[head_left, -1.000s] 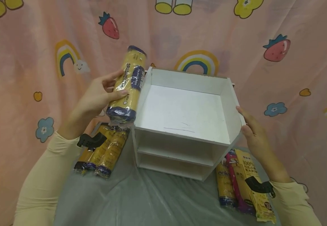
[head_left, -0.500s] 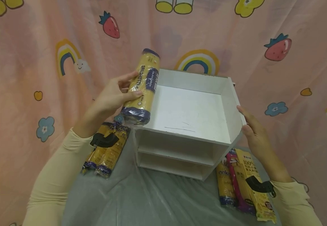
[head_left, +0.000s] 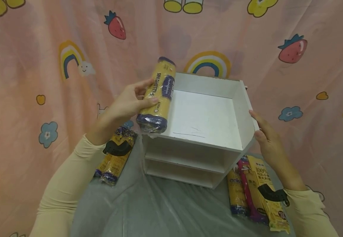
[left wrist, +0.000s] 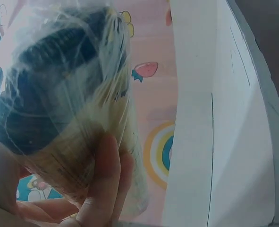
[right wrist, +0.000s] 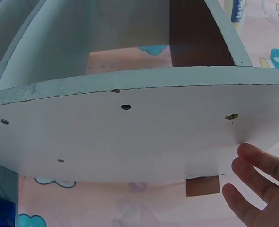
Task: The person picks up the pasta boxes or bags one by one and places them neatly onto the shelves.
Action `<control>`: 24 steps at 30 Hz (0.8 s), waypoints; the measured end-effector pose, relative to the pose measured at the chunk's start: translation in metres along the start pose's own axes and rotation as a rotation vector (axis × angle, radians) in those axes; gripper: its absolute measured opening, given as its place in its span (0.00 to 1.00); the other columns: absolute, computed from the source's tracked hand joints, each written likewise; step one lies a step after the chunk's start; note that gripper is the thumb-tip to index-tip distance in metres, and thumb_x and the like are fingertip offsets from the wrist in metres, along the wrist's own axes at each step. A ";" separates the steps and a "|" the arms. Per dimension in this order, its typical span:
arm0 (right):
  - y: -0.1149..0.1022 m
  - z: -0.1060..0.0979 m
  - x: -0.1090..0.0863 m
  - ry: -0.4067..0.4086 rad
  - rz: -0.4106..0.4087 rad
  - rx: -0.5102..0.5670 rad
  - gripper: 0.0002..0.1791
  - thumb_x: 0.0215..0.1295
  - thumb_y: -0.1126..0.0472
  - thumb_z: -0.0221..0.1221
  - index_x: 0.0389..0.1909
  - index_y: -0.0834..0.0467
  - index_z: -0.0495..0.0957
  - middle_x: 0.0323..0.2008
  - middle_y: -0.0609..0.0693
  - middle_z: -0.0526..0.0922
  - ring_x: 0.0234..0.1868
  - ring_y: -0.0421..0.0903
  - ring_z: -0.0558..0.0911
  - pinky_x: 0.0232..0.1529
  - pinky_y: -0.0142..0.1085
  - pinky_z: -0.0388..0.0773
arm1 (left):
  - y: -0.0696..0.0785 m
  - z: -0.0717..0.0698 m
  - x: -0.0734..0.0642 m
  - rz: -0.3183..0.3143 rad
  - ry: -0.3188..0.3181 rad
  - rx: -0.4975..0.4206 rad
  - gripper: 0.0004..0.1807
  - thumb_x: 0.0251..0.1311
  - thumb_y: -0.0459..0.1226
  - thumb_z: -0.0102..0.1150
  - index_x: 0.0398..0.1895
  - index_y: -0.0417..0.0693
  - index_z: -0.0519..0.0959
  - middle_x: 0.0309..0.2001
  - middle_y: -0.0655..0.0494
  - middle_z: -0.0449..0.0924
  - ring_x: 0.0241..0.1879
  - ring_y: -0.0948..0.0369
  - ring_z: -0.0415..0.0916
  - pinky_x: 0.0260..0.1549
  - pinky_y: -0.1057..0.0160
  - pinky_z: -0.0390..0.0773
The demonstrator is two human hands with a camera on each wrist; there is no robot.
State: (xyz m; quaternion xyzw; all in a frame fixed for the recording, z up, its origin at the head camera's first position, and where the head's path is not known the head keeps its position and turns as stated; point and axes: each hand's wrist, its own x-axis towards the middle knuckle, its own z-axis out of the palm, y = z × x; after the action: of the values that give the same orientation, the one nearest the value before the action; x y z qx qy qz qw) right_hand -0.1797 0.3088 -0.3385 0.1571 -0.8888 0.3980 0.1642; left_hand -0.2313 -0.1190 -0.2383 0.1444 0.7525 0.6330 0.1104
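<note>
My left hand (head_left: 128,103) grips a yellow spaghetti pack (head_left: 163,95) with dark blue ends and clear wrapping. The pack tilts, held over the left side of a white shelf unit (head_left: 204,115). In the left wrist view, fingers (left wrist: 104,179) curl about the wrapped pack (left wrist: 59,94), and the shelf's side panel is to its right. At the unit's right side, my right hand (head_left: 270,143) touches the panel's edge. Nearly straight fingers (right wrist: 255,156) lie against the outer side panel (right wrist: 106,137) in the right wrist view.
Wrapped spaghetti packs (head_left: 116,164) lie left of the unit, partly behind my left forearm. Right of it lie a yellow pack (head_left: 237,194), a magenta-edged pack (head_left: 252,194) and a pale yellow pack (head_left: 267,184). Grey cloth (head_left: 147,207) covers the table; a patterned curtain (head_left: 218,33) hangs behind.
My left hand has carried the spaghetti pack to the right and slightly down, from beside the unit to over its left side. The right hand stays at the right panel.
</note>
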 end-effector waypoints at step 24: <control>-0.002 0.003 -0.001 0.030 -0.022 0.001 0.27 0.78 0.52 0.45 0.76 0.37 0.57 0.78 0.51 0.56 0.74 0.71 0.57 0.61 0.78 0.54 | -0.026 0.050 0.005 0.034 -0.032 0.082 0.38 0.72 0.33 0.50 0.80 0.47 0.45 0.66 0.40 0.70 0.51 0.47 0.82 0.42 0.59 0.87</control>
State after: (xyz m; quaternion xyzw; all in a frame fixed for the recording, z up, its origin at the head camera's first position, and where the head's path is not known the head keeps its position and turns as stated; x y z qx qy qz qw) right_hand -0.1782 0.3049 -0.3397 0.1611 -0.8842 0.3990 0.1819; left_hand -0.2202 -0.0757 -0.2725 0.1716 0.7734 0.6010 0.1060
